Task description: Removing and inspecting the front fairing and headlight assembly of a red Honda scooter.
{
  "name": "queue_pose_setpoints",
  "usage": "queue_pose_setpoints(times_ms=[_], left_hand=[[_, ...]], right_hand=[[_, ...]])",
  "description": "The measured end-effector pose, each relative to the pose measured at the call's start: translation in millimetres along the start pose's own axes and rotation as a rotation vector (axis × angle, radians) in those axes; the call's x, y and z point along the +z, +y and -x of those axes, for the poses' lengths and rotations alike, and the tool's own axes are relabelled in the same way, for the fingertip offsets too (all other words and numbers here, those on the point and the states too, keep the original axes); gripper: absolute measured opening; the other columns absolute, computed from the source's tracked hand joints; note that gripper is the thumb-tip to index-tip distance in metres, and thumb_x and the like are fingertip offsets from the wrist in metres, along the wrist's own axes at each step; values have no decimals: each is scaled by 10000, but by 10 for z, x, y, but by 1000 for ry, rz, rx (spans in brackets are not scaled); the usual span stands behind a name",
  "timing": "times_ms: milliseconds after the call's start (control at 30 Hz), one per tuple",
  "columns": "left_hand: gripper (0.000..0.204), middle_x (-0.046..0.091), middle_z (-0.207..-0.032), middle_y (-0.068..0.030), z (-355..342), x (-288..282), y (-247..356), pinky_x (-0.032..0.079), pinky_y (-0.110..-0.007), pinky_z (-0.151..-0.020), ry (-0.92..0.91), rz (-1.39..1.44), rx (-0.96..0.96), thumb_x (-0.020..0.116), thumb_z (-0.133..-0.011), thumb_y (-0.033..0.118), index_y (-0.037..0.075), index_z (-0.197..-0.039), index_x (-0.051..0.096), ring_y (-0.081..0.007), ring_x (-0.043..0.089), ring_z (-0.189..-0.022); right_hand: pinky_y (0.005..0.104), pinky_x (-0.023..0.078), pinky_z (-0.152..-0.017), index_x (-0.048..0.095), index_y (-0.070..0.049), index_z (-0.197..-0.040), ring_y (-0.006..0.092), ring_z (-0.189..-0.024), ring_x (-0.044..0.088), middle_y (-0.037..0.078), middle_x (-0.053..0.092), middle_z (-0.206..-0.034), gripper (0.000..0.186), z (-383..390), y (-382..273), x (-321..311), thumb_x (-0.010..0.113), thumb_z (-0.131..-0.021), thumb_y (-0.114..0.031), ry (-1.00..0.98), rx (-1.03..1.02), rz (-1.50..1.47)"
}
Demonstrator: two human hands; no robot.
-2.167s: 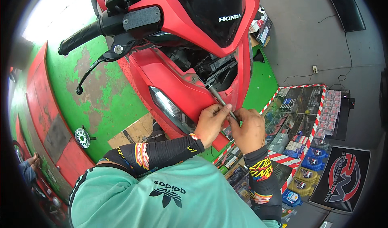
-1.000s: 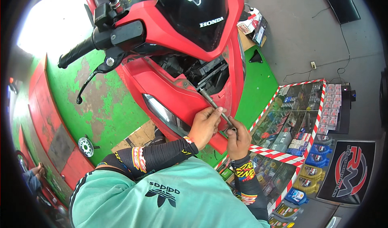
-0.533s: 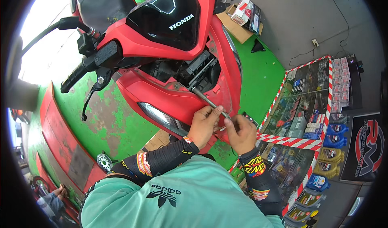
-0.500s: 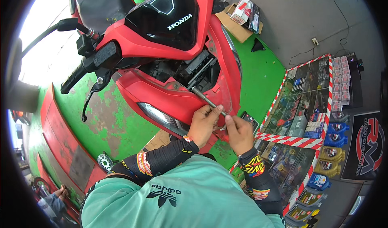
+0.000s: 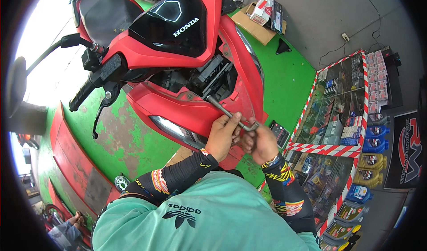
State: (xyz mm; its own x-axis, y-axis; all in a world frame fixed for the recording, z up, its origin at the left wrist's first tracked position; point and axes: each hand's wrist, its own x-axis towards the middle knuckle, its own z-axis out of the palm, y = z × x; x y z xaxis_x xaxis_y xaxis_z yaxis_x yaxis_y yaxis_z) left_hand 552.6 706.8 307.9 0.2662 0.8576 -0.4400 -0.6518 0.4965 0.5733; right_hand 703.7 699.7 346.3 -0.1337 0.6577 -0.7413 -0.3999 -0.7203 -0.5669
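A metal L-shaped wrench (image 5: 221, 108) slants into the opened front of a red scooter (image 5: 178, 111), its far end at the edge of the opening. Around its shaft, near the bent end, the thumb and fingers of my left hand (image 5: 223, 137) are closed. My right hand (image 5: 263, 145) is just beside the bent end, fingers curled but smeared by motion; whether it grips the wrench is not clear. Inside the opening show dark parts and a bracket (image 5: 208, 71). What the wrench's far end sits on is hidden.
A handlebar with a brake lever (image 5: 101, 111) juts out at left. To the right stands a glass display case (image 5: 327, 152) edged in striped tape, with oil bottles (image 5: 371, 162) beyond. An open carton (image 5: 253, 26) lies behind the scooter. Another person (image 5: 66, 231) is at lower left.
My right hand has shifted slightly right and down off the wrench's end, showing its bend. My left hand keeps its hold. The whole view has moved a little.
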Motion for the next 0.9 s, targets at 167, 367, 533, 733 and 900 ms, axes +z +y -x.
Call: queue_pose_setpoints(times_ms=[167,367,533,733,900], left_hand=[[312,447,-639,33,18,14,56,335,-254,-498,5,-27,-6,638,-1095,322,33,-981,670,-65,398,-533],[324,462,-651,28,-26,78,106,341,-256,-496,77,-156,-4,638,-1093,339,39,-976,667,-72,427,-531],[335,470,-709,22,19,56,84,346,-253,-513,-30,9,-13,562,-1124,345,29,-1103,672,-69,426,-566],[309,445,-673,50,39,-39,13,346,-245,-512,-40,-48,-6,612,-1107,331,38,-1023,658,-55,421,-566],[322,452,-642,58,-6,-39,-11,321,-240,-481,11,-87,27,685,-1068,350,58,-946,626,-53,396,-522]], right_hand=[[299,429,-491,648,-33,-957,202,-581,591,73,665,-753,464,64,41,56,614,-1056,-486,173,-487,490],[408,590,-655,698,13,-1089,306,-887,727,132,717,-914,364,177,-68,48,803,-905,-282,313,-1346,1519],[363,494,-525,680,-7,-919,206,-539,607,80,594,-616,466,77,55,103,606,-1063,-444,133,-549,737],[311,453,-517,672,-31,-892,181,-513,594,55,582,-595,540,167,-76,6,503,-1097,-501,104,-238,602],[424,526,-624,675,-20,-930,302,-818,678,100,631,-725,315,210,-90,54,787,-921,-314,368,-1431,1382]])
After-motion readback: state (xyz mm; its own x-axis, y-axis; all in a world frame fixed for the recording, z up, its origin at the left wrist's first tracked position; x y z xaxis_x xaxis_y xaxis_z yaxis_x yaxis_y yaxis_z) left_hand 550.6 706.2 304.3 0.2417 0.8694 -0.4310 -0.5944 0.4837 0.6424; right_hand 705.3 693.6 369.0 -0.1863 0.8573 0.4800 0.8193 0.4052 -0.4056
